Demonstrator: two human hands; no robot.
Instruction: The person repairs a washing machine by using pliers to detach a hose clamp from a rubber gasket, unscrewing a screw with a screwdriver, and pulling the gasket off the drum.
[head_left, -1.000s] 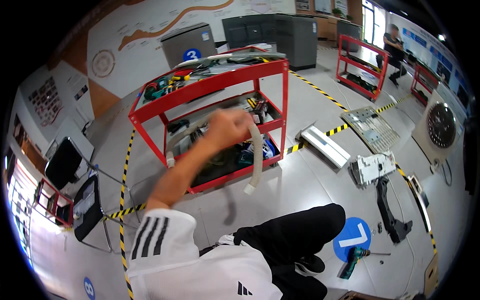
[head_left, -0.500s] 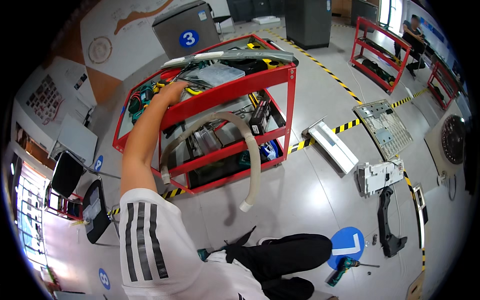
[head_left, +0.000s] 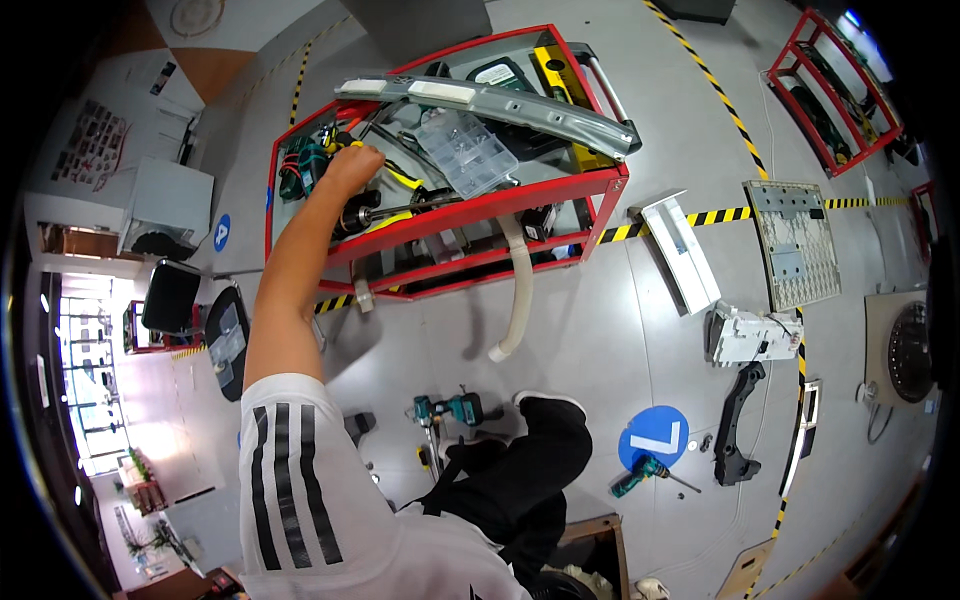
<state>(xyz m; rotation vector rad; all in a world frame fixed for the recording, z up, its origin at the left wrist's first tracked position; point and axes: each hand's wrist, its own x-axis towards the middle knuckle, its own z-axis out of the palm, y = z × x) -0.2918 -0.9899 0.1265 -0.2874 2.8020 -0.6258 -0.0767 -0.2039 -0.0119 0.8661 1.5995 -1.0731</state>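
Observation:
My left hand reaches into the top tray of the red cart, its fingers curled down among the tools beside yellow-handled pliers; what they grip is hidden. Nearby are green power tools, a clear compartment box and a long metal bracket lying across the top. A pale ribbed hose hangs from the lower shelf to near the floor. My right hand is not visible.
Drills lie on the floor near my legs. A white housing, panel, circuit unit and black bracket lie to the right, with a fan unit beyond. A chair stands left.
My left hand has left the hose on the lower shelf and moved up into the top tray. My view has tilted further down, showing more of the tray and floor.

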